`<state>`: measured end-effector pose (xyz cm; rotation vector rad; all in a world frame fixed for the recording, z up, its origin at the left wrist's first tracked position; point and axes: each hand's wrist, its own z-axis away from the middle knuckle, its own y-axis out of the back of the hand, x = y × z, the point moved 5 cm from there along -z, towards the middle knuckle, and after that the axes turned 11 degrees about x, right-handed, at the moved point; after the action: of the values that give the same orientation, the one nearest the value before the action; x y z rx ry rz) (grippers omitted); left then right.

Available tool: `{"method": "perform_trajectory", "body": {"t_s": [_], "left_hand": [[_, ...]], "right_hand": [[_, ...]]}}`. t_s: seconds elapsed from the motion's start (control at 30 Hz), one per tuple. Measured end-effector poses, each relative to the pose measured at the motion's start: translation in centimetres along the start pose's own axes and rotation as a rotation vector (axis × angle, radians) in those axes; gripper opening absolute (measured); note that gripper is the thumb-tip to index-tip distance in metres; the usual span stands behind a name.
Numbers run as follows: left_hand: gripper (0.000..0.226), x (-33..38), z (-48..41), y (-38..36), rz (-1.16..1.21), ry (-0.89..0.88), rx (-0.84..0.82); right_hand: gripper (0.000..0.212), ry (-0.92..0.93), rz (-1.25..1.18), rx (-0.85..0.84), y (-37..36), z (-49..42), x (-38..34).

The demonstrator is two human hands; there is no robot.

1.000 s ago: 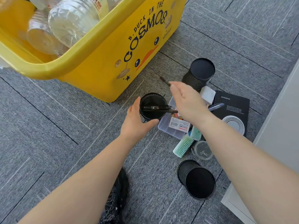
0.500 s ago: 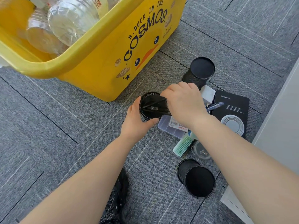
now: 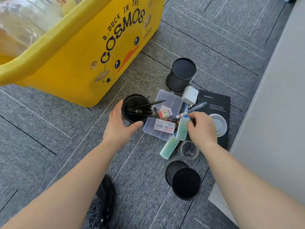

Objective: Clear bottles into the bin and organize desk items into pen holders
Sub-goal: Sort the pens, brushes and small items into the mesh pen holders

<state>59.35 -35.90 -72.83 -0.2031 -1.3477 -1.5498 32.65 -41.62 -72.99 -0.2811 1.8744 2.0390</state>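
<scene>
Plainly, the left hand (image 3: 118,128) curls round the near side of the holder (image 3: 133,103) (three dark pens (image 3: 145,111) already lean in it), steadying it. Between the hands, to the right of the holder, lies the blue pen (image 3: 192,110), its long axis slanting from the end nearest the holder up and away rightward. The right hand (image 3: 202,129) is nearer, fingers curled down at its barrel; whether they pinch it I cannot tell.
</scene>
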Motion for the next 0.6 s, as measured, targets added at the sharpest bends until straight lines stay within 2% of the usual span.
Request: {"method": "perform_trajectory", "body": {"t_s": [0.07, 0.17, 0.3, 0.43, 0.6], "left_hand": [[0.098, -0.1, 0.0, 0.0, -0.004, -0.003, 0.001], [0.098, -0.1, 0.0, 0.0, -0.004, -0.001, -0.004], [0.098, 0.0, -0.2, 0.0, 0.002, -0.001, -0.006], [0.098, 0.0, -0.1, 0.0, 0.011, -0.003, -0.004], [0.096, 0.1, 0.0, 0.0, 0.032, -0.004, -0.004]], "right_hand": [[0.034, -0.055, 0.066, -0.072, -0.5, 0.2, 0.9], [0.04, -0.142, 0.037, -0.141, -1.1, 0.4, 1.7], [0.041, -0.2, -0.083, -0.187, -2.0, 0.6, 1.3], [0.04, -0.376, -0.31, -0.166, -2.0, 1.0, 2.4], [0.036, -0.356, -0.144, -0.126, -2.0, 0.0, 2.2]]}}
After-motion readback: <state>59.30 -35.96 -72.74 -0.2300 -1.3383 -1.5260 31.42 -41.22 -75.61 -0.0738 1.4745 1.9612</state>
